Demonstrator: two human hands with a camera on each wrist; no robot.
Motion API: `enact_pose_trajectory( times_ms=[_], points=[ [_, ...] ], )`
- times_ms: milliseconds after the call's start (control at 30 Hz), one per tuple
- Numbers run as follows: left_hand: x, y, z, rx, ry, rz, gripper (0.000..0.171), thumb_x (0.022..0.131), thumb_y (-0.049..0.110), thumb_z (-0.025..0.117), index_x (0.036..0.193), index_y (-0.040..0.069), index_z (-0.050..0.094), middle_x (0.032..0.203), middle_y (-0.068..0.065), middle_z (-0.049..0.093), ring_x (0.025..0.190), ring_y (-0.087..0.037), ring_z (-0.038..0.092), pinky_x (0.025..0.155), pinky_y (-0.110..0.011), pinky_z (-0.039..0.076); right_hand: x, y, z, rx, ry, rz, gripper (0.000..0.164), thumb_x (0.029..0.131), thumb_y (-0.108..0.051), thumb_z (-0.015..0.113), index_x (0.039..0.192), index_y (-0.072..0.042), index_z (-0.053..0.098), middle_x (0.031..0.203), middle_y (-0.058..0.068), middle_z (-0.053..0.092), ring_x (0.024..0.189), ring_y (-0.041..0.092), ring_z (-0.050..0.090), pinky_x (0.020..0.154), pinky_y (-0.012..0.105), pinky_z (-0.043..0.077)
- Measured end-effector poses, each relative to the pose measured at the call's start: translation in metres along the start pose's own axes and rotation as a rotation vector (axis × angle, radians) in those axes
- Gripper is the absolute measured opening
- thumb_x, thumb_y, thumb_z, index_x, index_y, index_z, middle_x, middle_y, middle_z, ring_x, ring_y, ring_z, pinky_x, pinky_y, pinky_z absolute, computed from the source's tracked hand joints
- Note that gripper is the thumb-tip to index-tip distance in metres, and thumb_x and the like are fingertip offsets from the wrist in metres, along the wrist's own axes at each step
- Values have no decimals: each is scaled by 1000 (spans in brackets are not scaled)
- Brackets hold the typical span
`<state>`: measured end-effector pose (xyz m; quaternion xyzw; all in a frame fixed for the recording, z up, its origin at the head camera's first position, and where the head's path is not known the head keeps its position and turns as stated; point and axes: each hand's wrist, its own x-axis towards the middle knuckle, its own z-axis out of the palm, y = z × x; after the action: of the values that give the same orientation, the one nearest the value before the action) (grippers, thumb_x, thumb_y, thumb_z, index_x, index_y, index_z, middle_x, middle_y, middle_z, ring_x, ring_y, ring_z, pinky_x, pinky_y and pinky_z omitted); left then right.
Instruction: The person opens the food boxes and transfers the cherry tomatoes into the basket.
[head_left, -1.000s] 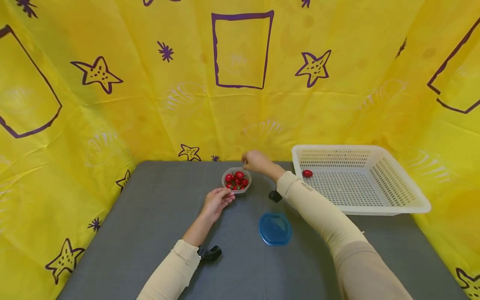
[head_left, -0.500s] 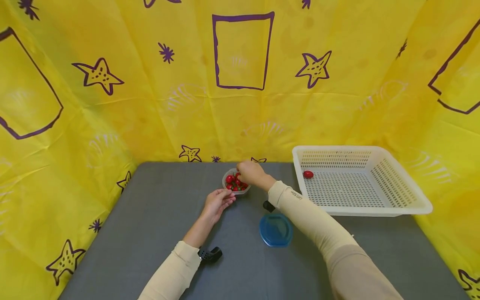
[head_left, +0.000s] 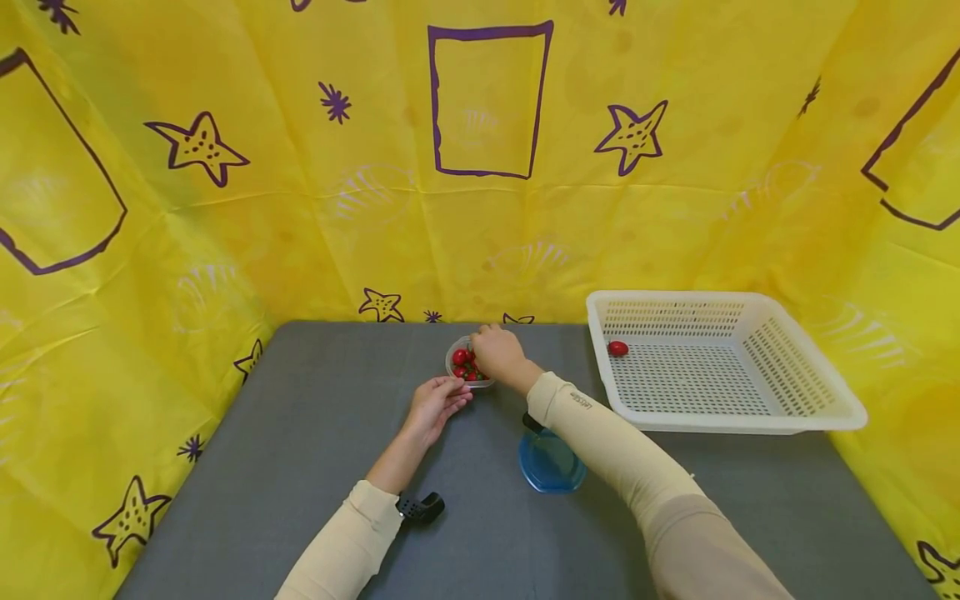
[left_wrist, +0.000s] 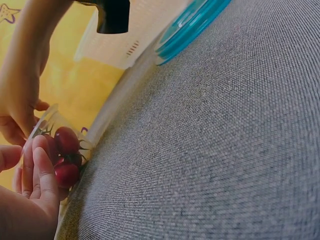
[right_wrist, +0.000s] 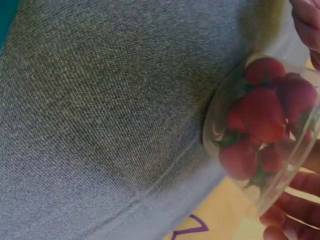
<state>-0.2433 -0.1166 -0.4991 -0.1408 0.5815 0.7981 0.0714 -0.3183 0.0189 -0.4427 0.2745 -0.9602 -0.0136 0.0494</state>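
Reading from the left, the left hand (head_left: 435,407) is at the near-left side of a clear plastic container (right_wrist: 212,120), fingers touching its wall; whether the thumb closes on the rim cannot be told. The container stands on the grey desk (head_left: 330,433) towards its back edge, holding several red cherry tomatoes (right_wrist: 262,115), some with green stalks attached.

The right hand (head_left: 498,354) is over the container's right side, fingers bent down at the rim. Whether they grip a tomato cannot be established; the hand itself hides them in the head view.

Below that wrist lies a blue lid (head_left: 551,462), detached and partly covered by the forearm in the head view. At far right, a white perforated basket (head_left: 738,422) contains a single tomato (head_left: 618,348) near its left wall.

Assessment: the step in hand appears to be taking hold of one tomato. Good practice would be to keep the light container steady with the left hand, pinch one fruit gently around its sides, free any snagged stalk and lift straight up, clear of the rim.
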Motion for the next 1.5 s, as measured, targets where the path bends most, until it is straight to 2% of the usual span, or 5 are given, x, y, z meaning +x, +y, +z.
enact_pose_trajectory(
  times_ms=[233,367,733,1033,1500],
  points=[
    [-1,0,1,-4,2,10,9,96,8,57,101,0,57,76,0,68,69,-10,69,66,-20,57,3,-5,4,-117,32,-36,25,89,-21,70,110,-8,71,103,9,69,96,24,62,82,37,57],
    [0,0,1,6,-4,13,10,97,8,56,102,-1,56,76,1,68,69,-9,68,68,-21,57,4,-5,5,-127,27,-43,25,89,-21,69,110,-8,71,104,9,69,96,23,62,82,37,58],
    [1,-1,0,-1,-8,4,8,96,8,57,100,1,57,76,0,68,69,-10,69,70,-23,58,2,1,-4,38,-1,-3,21,89,-19,68,107,-8,70,105,10,67,99,24,62,81,39,58],
    [-1,1,0,-11,-9,-8,7,96,8,57,100,2,57,76,0,69,69,-10,69,68,-21,57,-2,8,-13,182,21,-24,20,86,-16,70,103,-5,70,95,10,65,86,24,62,72,37,57],
    [0,1,1,11,8,-9,12,97,9,57,104,0,56,76,2,69,70,-9,69,68,-20,57,-6,25,-29,313,-11,-69,25,86,-12,71,108,0,69,105,16,68,93,28,64,83,36,56]
  ],
)
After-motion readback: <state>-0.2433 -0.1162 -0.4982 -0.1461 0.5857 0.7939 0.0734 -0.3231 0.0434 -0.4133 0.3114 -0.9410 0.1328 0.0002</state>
